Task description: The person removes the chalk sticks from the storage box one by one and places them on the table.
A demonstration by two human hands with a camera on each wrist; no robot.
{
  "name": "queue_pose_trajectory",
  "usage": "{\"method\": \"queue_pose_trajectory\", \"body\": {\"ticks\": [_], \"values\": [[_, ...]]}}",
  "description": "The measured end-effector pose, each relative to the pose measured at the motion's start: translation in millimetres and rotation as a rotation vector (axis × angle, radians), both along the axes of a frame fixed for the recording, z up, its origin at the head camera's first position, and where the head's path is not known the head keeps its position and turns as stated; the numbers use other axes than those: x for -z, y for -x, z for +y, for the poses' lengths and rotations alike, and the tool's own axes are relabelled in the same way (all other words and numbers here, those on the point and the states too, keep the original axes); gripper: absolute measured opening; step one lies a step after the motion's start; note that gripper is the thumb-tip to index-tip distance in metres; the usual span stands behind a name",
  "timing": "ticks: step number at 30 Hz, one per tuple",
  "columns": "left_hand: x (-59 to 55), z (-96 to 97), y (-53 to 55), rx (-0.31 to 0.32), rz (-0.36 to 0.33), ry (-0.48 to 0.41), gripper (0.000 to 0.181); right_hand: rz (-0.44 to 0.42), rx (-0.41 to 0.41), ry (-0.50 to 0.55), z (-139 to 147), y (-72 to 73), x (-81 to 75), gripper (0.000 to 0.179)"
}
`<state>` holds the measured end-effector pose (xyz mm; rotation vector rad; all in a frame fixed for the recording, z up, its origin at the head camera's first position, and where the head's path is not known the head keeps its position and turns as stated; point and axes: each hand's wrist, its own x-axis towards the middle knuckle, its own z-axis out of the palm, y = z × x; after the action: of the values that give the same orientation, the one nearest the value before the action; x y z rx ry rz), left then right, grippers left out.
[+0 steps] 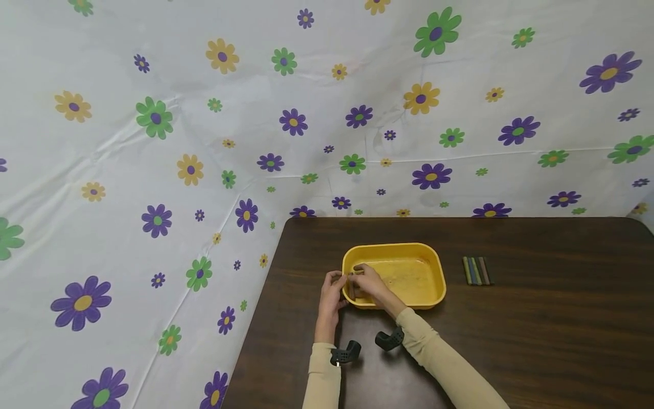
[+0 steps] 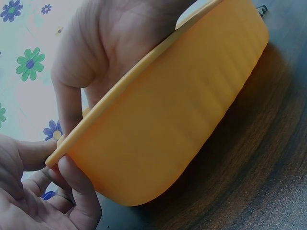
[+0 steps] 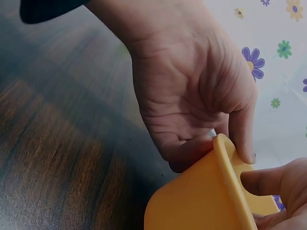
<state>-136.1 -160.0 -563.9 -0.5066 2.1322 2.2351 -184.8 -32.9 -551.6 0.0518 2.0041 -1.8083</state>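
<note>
A yellow plastic tub [image 1: 434, 272] stands on the dark table. My left hand [image 1: 331, 295] pinches its left rim, with the thumb over the edge and a finger under it, as the left wrist view [image 2: 79, 191] also shows. My right hand [image 1: 370, 282] reaches over the front wall into the tub's left end, fingers bent downward. Its fingertips are right at a slim brown stick [image 1: 352, 292] lying along the left inner wall. In both wrist views the tub wall hides those fingertips, and I cannot tell if they grip the stick.
To the right of the tub, several slim coloured sticks [image 1: 476, 271] lie side by side on the wood-grain table [image 1: 552, 318]. Behind and to the left hangs a white flowered sheet [image 1: 317, 91]. A dark camera mount sits at each wrist.
</note>
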Motion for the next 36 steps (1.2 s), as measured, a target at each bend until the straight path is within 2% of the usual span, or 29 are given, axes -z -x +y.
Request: {"method": "queue_pose_trajectory", "body": {"ticks": [8, 14, 20, 28, 31, 36], "values": [[-2.8, 0.9, 2.2, -0.008, -0.045, -0.012, 0.032, 0.000, 0.002, 0.012, 1, 1.0, 2.4, 0.050], [-3.2, 0.1, 2.0, -0.004, -0.050, -0.015, 0.034, 0.000, -0.014, 0.017, 2, 2.6, 3.9, 0.054], [-2.5, 0.4, 1.9, -0.009, -0.053, -0.009, 0.029, 0.000, -0.049, 0.004, 3, 4.0, 5.5, 0.055], [-2.8, 0.0, 1.4, -0.001, -0.052, -0.019, 0.032, -0.014, -0.112, -0.003, 5, 4.6, 5.4, 0.055], [-1.7, 0.3, 1.7, -0.001, -0.054, -0.024, 0.031, -0.004, -0.114, -0.009, 6, 4.0, 3.1, 0.054], [0.1, -0.1, 2.7, -0.009, -0.050, -0.024, 0.031, 0.077, -0.114, -0.004, 13, 7.3, 0.7, 0.050]]}}
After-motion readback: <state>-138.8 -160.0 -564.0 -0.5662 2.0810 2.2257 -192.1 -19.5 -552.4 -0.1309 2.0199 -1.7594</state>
